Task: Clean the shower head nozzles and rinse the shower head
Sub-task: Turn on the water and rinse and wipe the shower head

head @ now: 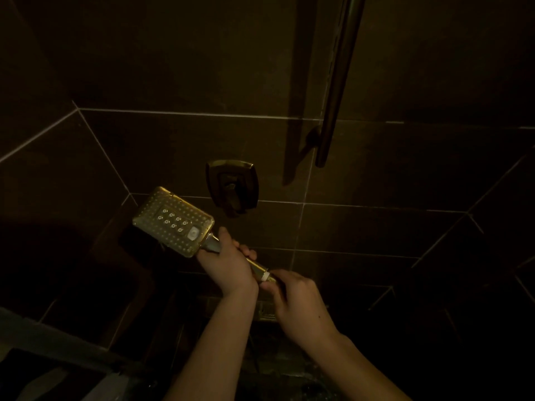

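A rectangular gold shower head (173, 222) is held up in the dim shower, its nozzle face turned toward me with rows of small nozzles and a white button near the handle. My left hand (228, 261) grips the handle just below the head. My right hand (295, 296) pinches the lower end of the handle, at the white ring where the hose joins. The hose itself is hidden in the dark below my hands.
Dark tiled walls with pale grout surround me. A gold wall valve with a lever (232, 189) sits just behind the shower head. A vertical slide bar (337, 82) hangs at the upper right. A ledge edge (58, 351) crosses the lower left.
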